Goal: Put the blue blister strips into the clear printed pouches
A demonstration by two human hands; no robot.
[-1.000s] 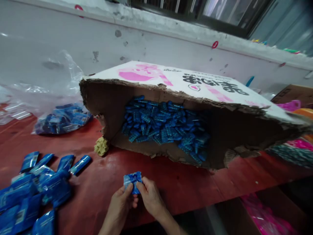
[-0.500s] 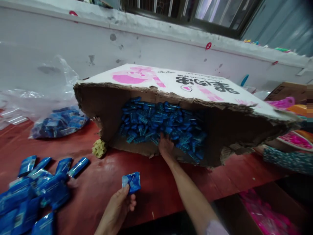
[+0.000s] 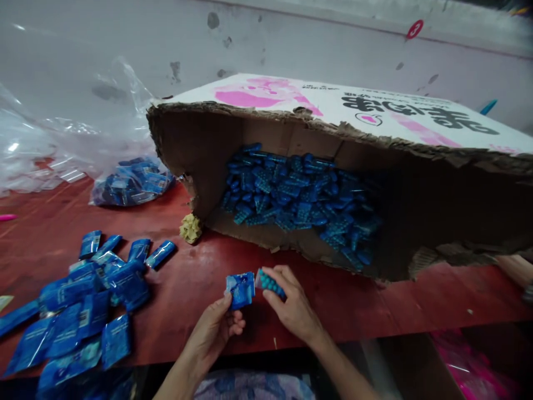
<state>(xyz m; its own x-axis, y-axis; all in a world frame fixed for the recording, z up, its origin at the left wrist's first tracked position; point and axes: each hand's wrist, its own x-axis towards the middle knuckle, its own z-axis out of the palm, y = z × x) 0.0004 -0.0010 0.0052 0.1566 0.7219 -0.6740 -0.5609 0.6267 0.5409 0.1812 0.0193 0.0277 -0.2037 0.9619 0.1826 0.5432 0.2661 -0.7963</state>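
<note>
Between thumb and fingers, my left hand (image 3: 219, 325) grips a small blue foil packet (image 3: 241, 290) over the red table. Close on its right, my right hand (image 3: 293, 305) pinches a small clear packet of blue-green beads (image 3: 270, 282); its near end is almost at the foil packet's right edge, and I cannot tell whether they touch. Beyond both hands, a torn cardboard box (image 3: 353, 108) lies on its side, its opening towards me. Many similar blue bead packets (image 3: 291, 191) are heaped inside it.
Blue foil packets (image 3: 91, 300) lie in a loose pile at the left. Behind them stands a clear plastic bag (image 3: 133, 180) with more packets. A crumpled yellow lump (image 3: 190, 228) sits by the box's corner. Another person's arm (image 3: 516, 269) shows at the far right.
My right hand has come out of the box with a bead packet and is now beside the foil packet in my left hand. The view has shifted down and to the left.
</note>
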